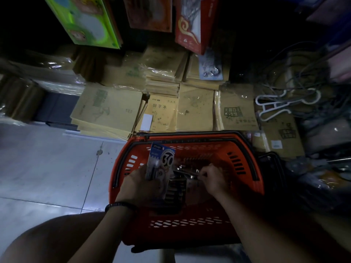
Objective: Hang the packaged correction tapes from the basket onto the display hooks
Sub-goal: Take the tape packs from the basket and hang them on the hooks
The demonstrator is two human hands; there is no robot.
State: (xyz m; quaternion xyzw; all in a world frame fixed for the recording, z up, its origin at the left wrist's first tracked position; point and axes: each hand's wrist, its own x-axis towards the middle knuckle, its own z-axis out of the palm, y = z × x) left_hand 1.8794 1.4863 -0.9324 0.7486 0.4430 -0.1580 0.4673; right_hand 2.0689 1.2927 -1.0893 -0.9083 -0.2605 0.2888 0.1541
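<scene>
Notebooks (195, 109): wrapped yellow exercise-book stacks cover the floor at twelve o'clock from the basket.
Basket (247, 158): orange plastic with its handles folded down, at six o'clock in the view.
Left hand (140, 185): at nine o'clock inside the basket, its fingers are curled round an upright correction-tape pack (161, 160).
Right hand (212, 179): at three o'clock from the left hand, its fingertips pinch the edge of a glossy pack (188, 171) lying on others in the basket.
Hooks: not in view.
Risk: the slick blister could slip from that narrow edge pinch. Dim light may also hide a second pack clinging underneath, which would drop back as the hand lifts.
</scene>
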